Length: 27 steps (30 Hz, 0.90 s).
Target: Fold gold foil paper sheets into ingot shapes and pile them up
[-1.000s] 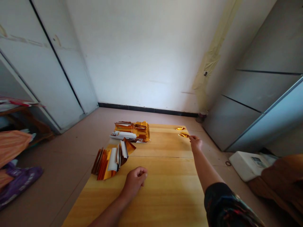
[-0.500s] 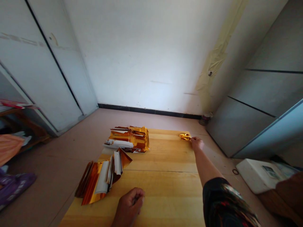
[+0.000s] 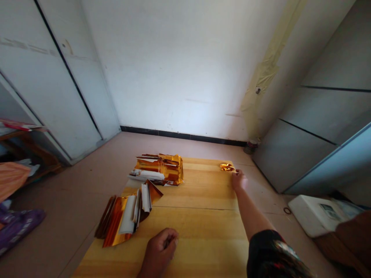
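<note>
My left hand (image 3: 162,247) rests curled on the near part of the wooden table (image 3: 203,224), its fingers bent in and nothing visible inside them. At the far right corner, my right hand (image 3: 239,180) is beside a small crumpled or folded piece of shiny gold foil paper (image 3: 227,167). Thumb and finger look slightly apart near its right end; whether they touch it is unclear. Left of my left hand lies a fanned bundle of gold foil paper (image 3: 113,224) with white backs showing. Behind it is a larger stack of gold foil paper (image 3: 171,170), apparently tied with string.
Pink floor tiles (image 3: 87,200) surround the table, with a white wall (image 3: 174,69) beyond. Grey cabinets stand on both sides. A white box (image 3: 310,216) sits at the right, a small can (image 3: 250,146) by the wall, and a purple bag (image 3: 23,231) at the left.
My right hand has drawn slightly back toward me from the small foil piece, and its fingers have turned. The foil piece stays in place. My left hand is practically still.
</note>
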Available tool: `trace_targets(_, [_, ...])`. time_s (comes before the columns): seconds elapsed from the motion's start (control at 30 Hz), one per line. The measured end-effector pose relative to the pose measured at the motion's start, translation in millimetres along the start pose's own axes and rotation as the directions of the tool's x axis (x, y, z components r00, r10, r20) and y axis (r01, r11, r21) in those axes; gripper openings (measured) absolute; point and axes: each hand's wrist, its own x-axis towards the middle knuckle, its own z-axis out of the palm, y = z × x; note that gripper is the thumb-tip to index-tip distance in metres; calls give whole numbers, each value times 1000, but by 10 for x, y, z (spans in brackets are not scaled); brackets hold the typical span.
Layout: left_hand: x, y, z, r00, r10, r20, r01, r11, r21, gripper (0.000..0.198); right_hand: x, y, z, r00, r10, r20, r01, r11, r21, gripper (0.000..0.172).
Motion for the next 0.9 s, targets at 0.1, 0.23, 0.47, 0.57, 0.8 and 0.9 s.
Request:
trace_targets(0.1, [-9,0,11,999,49,-1,-49,998,28,24,-349,-54,13,998,-37,40,39,999,-32,33])
trace_targets(0.23, [-47,60,5,990,138,21,-139,987,83,20,-1201,-275,79,885,-368,286,344,930,132,24])
trace_targets(0.47, [-184,301,-271,859,512,-19,-465,795,390,18,-2646,-672,24,581,-630,516,409,774,484,18])
trace_targets(0.57, [-241,352,-526,762,639,-104,-488,672,558,19,-2849,-694,-17,515,-688,511,490,726,483,19])
trace_targets(0.8, [-269,443,-971,609,759,-230,-272,473,838,15,-2904,-586,31,531,-735,421,567,678,468,19])
trace_targets(0.9, [-192,494,-1002,670,696,-259,-115,442,890,13,-2902,-586,38,537,-738,409,573,675,465,19])
